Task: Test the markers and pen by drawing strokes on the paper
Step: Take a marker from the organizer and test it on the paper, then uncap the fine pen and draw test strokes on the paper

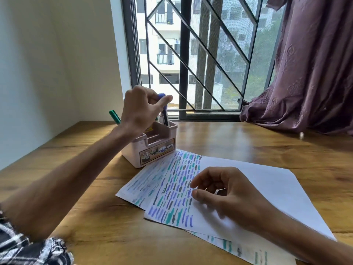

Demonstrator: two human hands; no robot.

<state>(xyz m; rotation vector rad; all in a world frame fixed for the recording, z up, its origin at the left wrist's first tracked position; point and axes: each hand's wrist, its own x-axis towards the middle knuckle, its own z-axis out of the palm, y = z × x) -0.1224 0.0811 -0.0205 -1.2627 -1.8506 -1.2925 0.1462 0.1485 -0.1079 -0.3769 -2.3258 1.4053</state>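
A pale pink pen holder (152, 148) stands on the wooden table (248, 142). My left hand (142, 109) is above the holder and pinches the top of a blue-capped marker (163, 107) that stands in it. A green marker (114, 116) leans out of the holder behind my wrist. Sheets of white paper (257, 180) lie in front of the holder, the top one covered on its left part with short blue, teal and dark strokes (175, 190). My right hand (223, 192) hovers over the top sheet with fingers loosely curled and holds nothing.
A barred window (200, 54) rises behind the table. A purple curtain (305, 73) hangs at the right and drapes onto the tabletop. A white wall (57, 64) closes the left side. Bare wood shows at the left and far right.
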